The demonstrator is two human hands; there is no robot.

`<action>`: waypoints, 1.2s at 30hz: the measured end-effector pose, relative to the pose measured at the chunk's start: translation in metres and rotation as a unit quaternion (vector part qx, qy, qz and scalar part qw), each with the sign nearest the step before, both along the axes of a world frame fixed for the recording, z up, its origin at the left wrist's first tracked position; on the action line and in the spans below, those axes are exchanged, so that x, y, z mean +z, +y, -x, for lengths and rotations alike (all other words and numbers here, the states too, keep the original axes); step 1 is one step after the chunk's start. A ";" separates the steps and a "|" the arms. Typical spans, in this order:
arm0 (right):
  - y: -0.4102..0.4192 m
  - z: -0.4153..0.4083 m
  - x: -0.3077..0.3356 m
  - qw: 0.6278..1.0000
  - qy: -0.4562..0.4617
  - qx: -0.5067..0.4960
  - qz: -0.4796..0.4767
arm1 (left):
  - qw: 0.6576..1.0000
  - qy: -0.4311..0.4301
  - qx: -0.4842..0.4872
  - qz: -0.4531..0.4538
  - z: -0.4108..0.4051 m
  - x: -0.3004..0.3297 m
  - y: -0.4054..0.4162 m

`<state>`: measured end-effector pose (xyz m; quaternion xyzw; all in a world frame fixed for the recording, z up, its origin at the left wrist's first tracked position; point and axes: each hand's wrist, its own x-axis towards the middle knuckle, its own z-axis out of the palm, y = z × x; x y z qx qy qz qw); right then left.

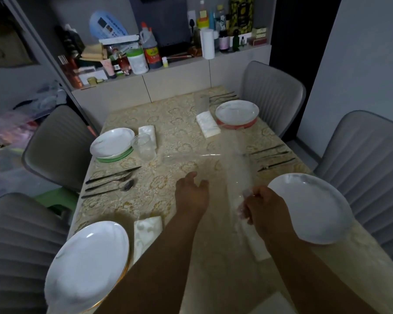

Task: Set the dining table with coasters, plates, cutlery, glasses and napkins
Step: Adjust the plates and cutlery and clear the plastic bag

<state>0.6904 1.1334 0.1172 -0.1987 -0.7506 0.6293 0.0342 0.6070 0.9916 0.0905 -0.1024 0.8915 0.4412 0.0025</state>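
Note:
My right hand [262, 207] grips a clear glass [244, 201], which is blurred, just left of the near-right white plate [309, 207]. My left hand [192, 192] hovers over the middle of the table [175, 123] with its fingers relaxed and nothing in it. Other white plates sit near left [87, 264], far left [112, 142] on a green coaster [117, 157], and far right [237, 112] on a red coaster [236, 126]. A glass [143, 147] stands by the far-left plate, and a faint one [202, 105] by the far-right plate. Folded napkins lie at each place; one [258, 248] lies partly under my right arm.
Cutlery sets lie at the left edge [111, 182], the right edge [272, 157] and the far end [222, 97]. Grey chairs [272, 94] surround the table. A sideboard [145, 85] crowded with bottles and boxes runs behind it.

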 end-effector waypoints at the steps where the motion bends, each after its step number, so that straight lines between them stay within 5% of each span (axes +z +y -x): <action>1: 0.006 0.005 -0.003 1.000 -0.007 0.008 -0.001 | 0.997 -0.001 -0.036 0.071 0.010 -0.007 0.003; 5: 0.026 0.016 -0.016 1.000 -0.010 0.008 -0.001 | 0.927 -0.036 -0.164 0.336 0.045 -0.037 0.016; 11: 0.047 0.022 -0.031 1.000 -0.009 0.018 0.013 | 0.856 -0.058 -0.227 0.461 0.091 -0.073 0.035; 20: 0.069 0.028 -0.038 0.999 -0.013 0.017 0.039 | 0.833 -0.100 -0.239 0.488 0.154 -0.084 0.047; 36: 0.061 0.030 -0.027 0.998 -0.001 0.007 0.062 | 0.880 -0.083 -0.247 0.398 0.138 -0.094 0.026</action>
